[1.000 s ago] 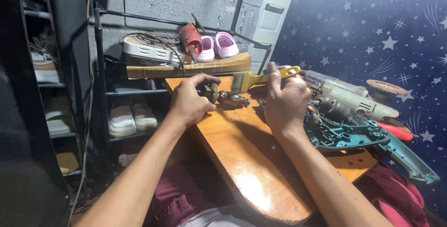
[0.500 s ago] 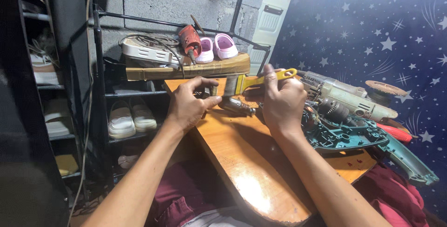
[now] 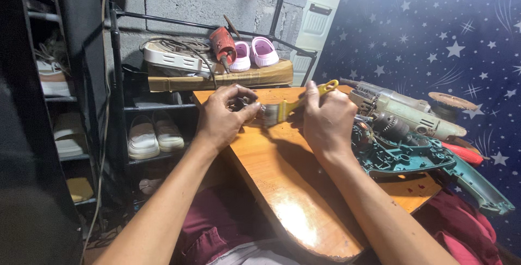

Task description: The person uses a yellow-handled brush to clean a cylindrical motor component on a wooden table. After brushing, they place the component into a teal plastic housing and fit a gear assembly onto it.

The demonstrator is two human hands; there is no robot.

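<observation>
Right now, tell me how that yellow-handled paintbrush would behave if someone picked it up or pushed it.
The paintbrush looks slim with a flat yellow handle, so it is probably light and unlikely to roll. The right hand grips the handle without visible bending, so that part seems stiff. Its dark bristles, next to the left hand, would likely flex and splay when pressed.

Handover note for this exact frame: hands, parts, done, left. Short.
Left hand: fingers closed on a small dark part, held above the wooden board.
Right hand: grips a yellow-handled paintbrush, bristles against the part.
Beside the right hand: opened teal tool housing, grey power tool.
Done: housing is open, part is out.
Left: brushing looks under way; whether the part is clean cannot be told. Housing is not closed.
</observation>
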